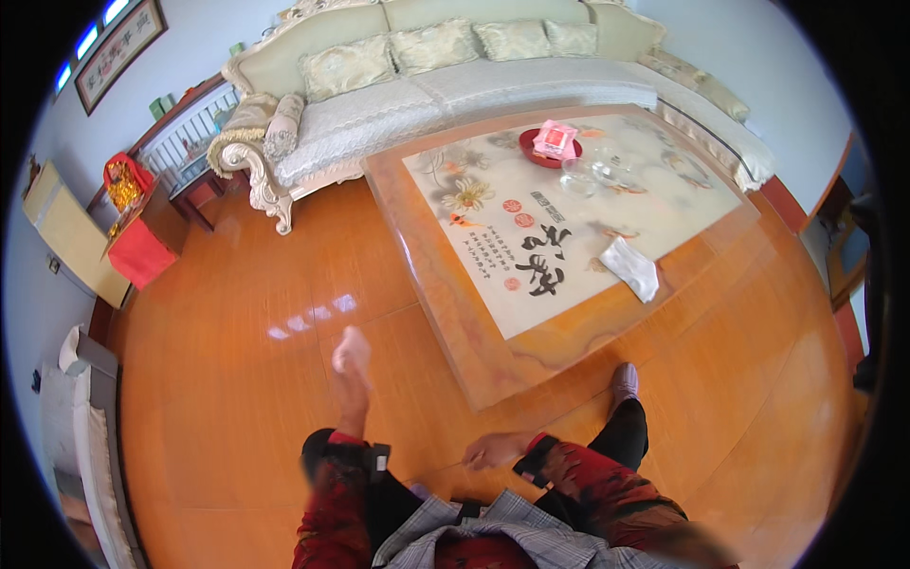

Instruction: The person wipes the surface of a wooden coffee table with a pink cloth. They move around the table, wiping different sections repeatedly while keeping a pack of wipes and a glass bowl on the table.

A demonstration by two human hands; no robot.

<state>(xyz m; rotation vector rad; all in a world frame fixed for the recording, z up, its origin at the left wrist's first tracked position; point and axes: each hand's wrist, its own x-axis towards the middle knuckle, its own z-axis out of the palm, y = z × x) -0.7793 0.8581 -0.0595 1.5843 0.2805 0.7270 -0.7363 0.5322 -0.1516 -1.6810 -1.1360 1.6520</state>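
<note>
My left hand is stretched forward over the tiled floor, left of the coffee table. It is blurred and pale at its end, and whether it holds something cannot be told. My right hand, its fingers curled and nothing visible in them, is low before my body, near the table's front corner. A folded white cloth lies across the table's near right edge. Farther back, a red round tray carries a pink packet. Beside it stand clear glass vessels.
A long sofa with cushions runs behind the table. On the left are a red-covered box, a cream cabinet and a side table. A grey-and-white piece of furniture stands at lower left. My feet are on glossy orange flooring.
</note>
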